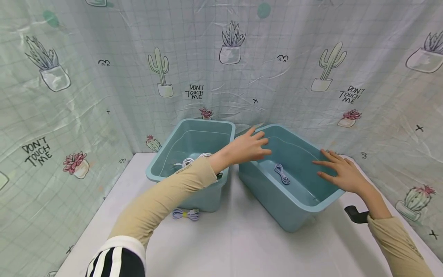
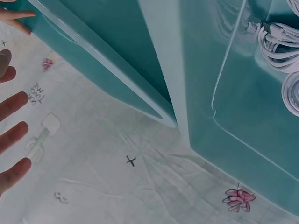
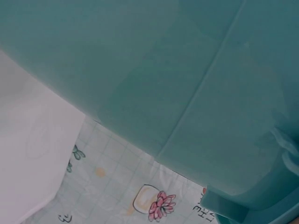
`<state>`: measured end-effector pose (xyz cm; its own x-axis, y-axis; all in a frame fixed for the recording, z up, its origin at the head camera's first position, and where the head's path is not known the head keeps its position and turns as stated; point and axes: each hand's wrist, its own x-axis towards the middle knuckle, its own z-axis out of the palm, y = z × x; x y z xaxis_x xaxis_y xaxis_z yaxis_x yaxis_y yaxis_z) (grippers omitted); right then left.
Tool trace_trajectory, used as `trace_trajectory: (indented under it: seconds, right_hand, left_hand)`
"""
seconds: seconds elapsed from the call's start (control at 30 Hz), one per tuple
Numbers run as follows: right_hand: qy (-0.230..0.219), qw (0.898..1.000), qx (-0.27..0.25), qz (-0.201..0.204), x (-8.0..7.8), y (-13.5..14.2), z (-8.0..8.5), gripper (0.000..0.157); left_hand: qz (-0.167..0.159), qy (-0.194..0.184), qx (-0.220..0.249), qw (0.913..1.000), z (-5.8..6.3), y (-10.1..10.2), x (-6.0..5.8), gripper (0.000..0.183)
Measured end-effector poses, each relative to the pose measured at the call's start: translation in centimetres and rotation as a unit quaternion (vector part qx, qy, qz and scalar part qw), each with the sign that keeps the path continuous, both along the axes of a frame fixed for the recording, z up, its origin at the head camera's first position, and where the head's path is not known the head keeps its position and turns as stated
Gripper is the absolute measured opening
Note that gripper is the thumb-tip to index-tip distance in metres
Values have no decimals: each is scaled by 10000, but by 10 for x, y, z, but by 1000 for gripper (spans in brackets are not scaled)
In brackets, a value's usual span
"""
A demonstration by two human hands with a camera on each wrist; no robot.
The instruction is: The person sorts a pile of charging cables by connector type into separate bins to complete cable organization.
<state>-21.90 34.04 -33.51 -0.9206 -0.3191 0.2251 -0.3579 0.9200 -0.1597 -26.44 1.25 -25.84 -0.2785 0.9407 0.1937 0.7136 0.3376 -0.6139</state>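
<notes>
Two blue-green plastic bins stand side by side. My left hand (image 1: 250, 147), fingers spread and nothing in them, hovers at the left rim of the right bin (image 1: 301, 202). In the left wrist view its fingertips (image 2: 16, 133) show apart from both bins. My right hand (image 1: 340, 173) overlaps the right rim of that same bin, fingers extended. A coiled lilac cable (image 1: 282, 174) lies on that bin's floor. White coiled cables (image 2: 280, 46) fill part of the left bin (image 1: 188, 124), partly hidden by my left forearm in the head view.
A lilac cable bundle (image 1: 185, 214) with a yellow tie lies on the white table (image 1: 221, 246), in front of the left bin. Behind the bins hangs a plant-printed curtain (image 1: 207, 46), which also encloses both sides. A narrow gap separates the bins at the front.
</notes>
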Motion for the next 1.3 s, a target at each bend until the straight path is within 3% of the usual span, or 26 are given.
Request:
trace_trajectory:
  seconds: [0.17, 0.37, 0.67, 0.9, 1.07, 1.2, 1.3]
  right_hand:
    - [-30, 10000, 20, 25, 0, -2, 0, 48]
    - [-55, 10000, 45, 32, 1, -1, 2, 49]
    - [-19, 10000, 1, 39, 1, 1, 0, 49]
    - [15, 10000, -65, 45, 1, 0, 0, 49]
    - [94, 9999, -90, 49, 0, 1, -2, 47]
    - [50, 10000, -79, 35, -1, 1, -2, 48]
    - [-11, 10000, -57, 33, -1, 1, -1, 49]
  left_hand:
    - [-237, -158, 189, 9994, -2, -23, 17, 19]
    - [-466, 139, 541, 9973, -9, -59, 33, 11]
    - [-630, 221, 917, 9935, -26, -109, 44, 13]
    - [-396, -87, 1271, 9911, -37, -144, 52, 17]
    - [-421, -129, 1508, 9876, -40, -162, 56, 20]
    - [-543, -88, 1626, 9852, -46, -175, 62, 12]
    - [-639, 29, 1605, 9850, -55, -184, 69, 24]
